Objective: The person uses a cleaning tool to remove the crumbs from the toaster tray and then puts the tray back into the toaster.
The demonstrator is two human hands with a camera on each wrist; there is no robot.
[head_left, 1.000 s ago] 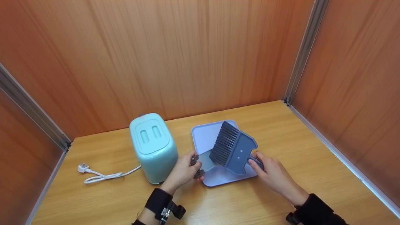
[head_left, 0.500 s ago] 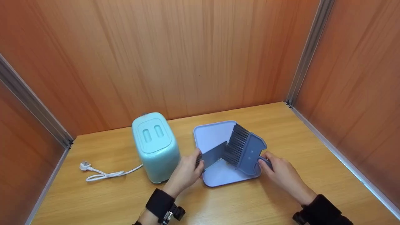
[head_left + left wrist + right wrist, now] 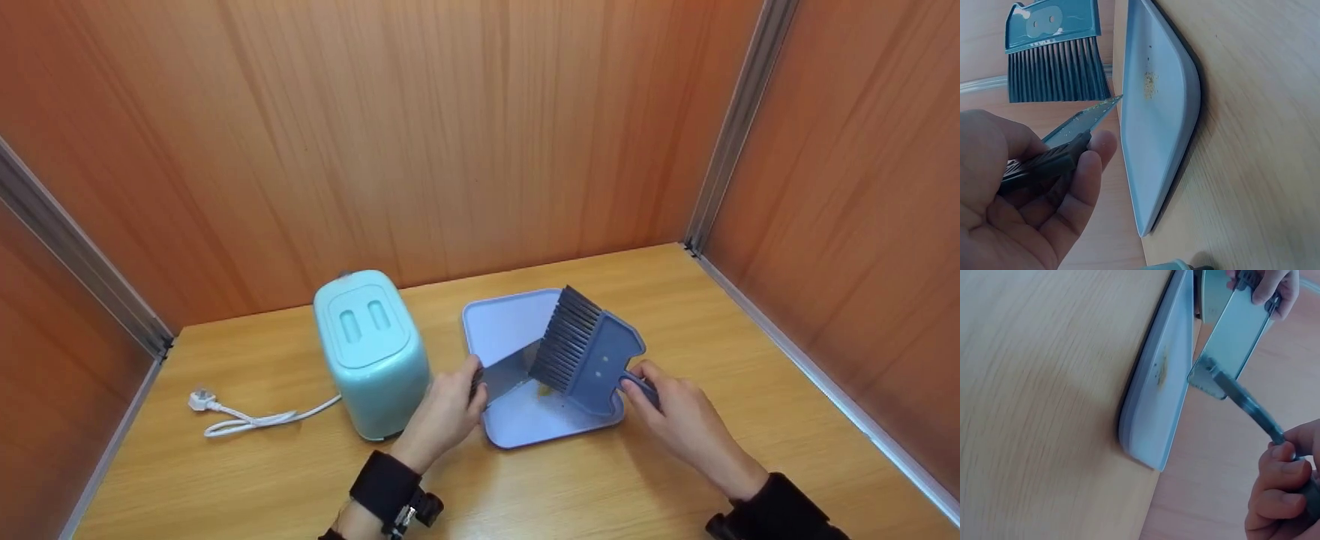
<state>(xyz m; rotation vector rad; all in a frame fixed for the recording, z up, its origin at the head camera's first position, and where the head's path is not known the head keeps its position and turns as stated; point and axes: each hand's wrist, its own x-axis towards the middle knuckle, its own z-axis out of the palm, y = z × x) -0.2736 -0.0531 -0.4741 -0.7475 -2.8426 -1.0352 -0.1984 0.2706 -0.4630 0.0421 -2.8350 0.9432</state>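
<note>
My left hand grips the dark handle end of a thin metal crumb tray, which is tilted on its side above a lilac tray. In my right hand is the handle of a blue-grey hand brush, its dark bristles up against the crumb tray's far end. Yellowish crumbs lie in a small heap on the lilac tray, with a few dark specks close by. Some crumbs cling along the crumb tray's lower edge in the left wrist view.
A mint-green toaster with a lidded top stands just left of the lilac tray, near my left forearm. Its white cord and plug lie on the wooden table to the left. Wood-grain panels enclose the back and sides.
My left hand has turned the crumb tray from nearly flat to steeply tilted. The brush moved right, then slightly back left across it, and crumbs now show on the lilac tray.
</note>
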